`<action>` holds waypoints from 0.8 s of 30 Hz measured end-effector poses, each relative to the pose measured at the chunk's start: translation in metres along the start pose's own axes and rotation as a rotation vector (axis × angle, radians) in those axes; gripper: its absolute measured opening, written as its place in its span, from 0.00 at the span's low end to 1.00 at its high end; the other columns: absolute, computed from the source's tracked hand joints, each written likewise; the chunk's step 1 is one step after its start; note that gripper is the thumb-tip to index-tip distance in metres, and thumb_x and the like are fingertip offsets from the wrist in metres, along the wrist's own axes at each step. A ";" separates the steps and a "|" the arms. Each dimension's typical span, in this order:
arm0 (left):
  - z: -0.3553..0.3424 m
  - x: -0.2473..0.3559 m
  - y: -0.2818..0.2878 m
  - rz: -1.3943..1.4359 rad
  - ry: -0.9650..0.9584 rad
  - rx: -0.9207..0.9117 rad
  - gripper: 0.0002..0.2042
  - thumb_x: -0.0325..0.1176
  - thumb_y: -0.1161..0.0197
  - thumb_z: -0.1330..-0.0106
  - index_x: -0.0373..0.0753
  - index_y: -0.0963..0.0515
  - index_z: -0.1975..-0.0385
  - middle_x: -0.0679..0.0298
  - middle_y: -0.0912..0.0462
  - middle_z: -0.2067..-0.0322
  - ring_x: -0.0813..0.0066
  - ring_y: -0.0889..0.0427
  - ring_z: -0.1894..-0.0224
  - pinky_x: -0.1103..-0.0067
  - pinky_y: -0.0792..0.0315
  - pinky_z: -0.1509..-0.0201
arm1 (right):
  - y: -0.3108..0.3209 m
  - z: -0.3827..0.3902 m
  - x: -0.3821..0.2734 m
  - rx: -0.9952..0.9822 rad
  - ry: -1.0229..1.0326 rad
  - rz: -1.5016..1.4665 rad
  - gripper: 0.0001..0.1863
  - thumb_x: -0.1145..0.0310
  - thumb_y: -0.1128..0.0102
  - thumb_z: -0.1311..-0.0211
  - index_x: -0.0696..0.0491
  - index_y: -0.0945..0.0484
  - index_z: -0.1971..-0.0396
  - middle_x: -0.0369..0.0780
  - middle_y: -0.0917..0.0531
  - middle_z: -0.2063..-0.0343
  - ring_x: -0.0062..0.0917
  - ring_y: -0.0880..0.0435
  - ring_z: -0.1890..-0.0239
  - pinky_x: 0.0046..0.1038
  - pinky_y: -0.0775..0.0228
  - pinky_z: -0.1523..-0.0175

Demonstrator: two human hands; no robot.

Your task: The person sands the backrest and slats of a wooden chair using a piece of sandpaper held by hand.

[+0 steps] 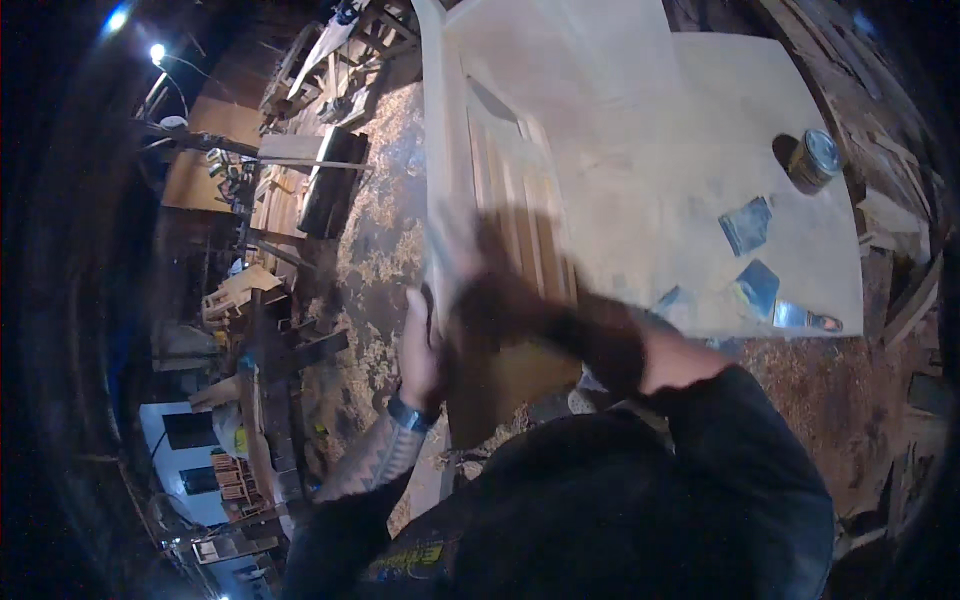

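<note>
Dark sleeves, blue wristband

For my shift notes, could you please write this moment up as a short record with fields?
Setting: woodworking shop, wood shavings over the floor
Workpiece: pale panelled wooden door lying on a sheet of board
Left hand: left hand grips the door's near edge, watch on the wrist
Right hand: right hand over the door panel, motion-blurred; whether it holds anything cannot be told
On the board: round metal can, sandpaper pieces, small scraper
</note>
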State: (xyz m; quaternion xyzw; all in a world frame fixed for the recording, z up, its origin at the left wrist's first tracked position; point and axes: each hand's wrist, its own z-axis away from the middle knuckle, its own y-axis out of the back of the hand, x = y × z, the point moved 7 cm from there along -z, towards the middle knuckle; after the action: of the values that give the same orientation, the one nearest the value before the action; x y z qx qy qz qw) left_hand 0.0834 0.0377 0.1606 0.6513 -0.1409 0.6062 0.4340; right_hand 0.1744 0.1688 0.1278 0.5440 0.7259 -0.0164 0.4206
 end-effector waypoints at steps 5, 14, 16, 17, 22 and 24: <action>-0.007 0.003 -0.025 0.036 -0.236 -0.380 0.31 0.45 0.44 0.14 0.28 0.33 0.23 0.44 0.21 0.29 0.56 0.21 0.28 0.67 0.31 0.22 | 0.011 -0.099 0.085 -0.031 -0.168 -0.294 0.48 0.40 0.56 0.14 0.62 0.56 0.14 0.69 0.41 0.21 0.57 0.25 0.25 0.44 0.42 0.16; -0.017 0.014 -0.037 0.076 -0.399 -0.395 0.28 0.40 0.41 0.17 0.30 0.31 0.25 0.53 0.15 0.37 0.65 0.14 0.36 0.71 0.22 0.29 | 0.011 0.122 -0.105 -0.009 -0.511 -1.017 0.25 0.62 0.48 0.13 0.61 0.29 0.27 0.56 0.18 0.36 0.44 0.17 0.33 0.43 0.30 0.23; -0.016 0.020 -0.049 0.549 -0.223 -0.604 0.23 0.38 0.49 0.12 0.30 0.30 0.26 0.54 0.13 0.39 0.67 0.14 0.38 0.71 0.21 0.29 | 0.015 0.157 -0.144 0.020 -0.438 -0.810 0.22 0.69 0.44 0.16 0.60 0.25 0.29 0.54 0.16 0.38 0.39 0.16 0.34 0.41 0.29 0.24; -0.012 0.024 -0.058 0.803 -0.118 -0.755 0.22 0.36 0.52 0.11 0.30 0.30 0.26 0.55 0.13 0.40 0.67 0.14 0.38 0.70 0.21 0.29 | 0.016 0.164 -0.151 0.019 -0.414 -0.701 0.23 0.69 0.44 0.17 0.60 0.25 0.28 0.55 0.17 0.37 0.39 0.17 0.32 0.41 0.31 0.22; -0.043 0.001 -0.053 0.800 0.233 -0.505 0.24 0.42 0.50 0.10 0.27 0.24 0.29 0.53 0.18 0.34 0.67 0.19 0.33 0.71 0.27 0.24 | 0.015 0.128 -0.120 0.138 -0.371 -0.527 0.38 0.59 0.49 0.15 0.63 0.47 0.16 0.61 0.40 0.19 0.46 0.43 0.14 0.38 0.58 0.11; -0.048 0.014 -0.047 0.285 -0.255 -0.422 0.23 0.35 0.50 0.10 0.26 0.27 0.25 0.47 0.24 0.25 0.62 0.23 0.24 0.70 0.31 0.19 | 0.012 0.110 -0.112 0.158 -0.341 -0.494 0.44 0.55 0.52 0.16 0.62 0.57 0.13 0.59 0.51 0.14 0.44 0.53 0.11 0.36 0.64 0.10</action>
State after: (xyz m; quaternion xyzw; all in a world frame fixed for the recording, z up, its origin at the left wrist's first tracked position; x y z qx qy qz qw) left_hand 0.0879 0.1049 0.1492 0.5912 -0.4077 0.5315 0.4492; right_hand 0.2558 0.0338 0.1325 0.3714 0.7515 -0.2657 0.4762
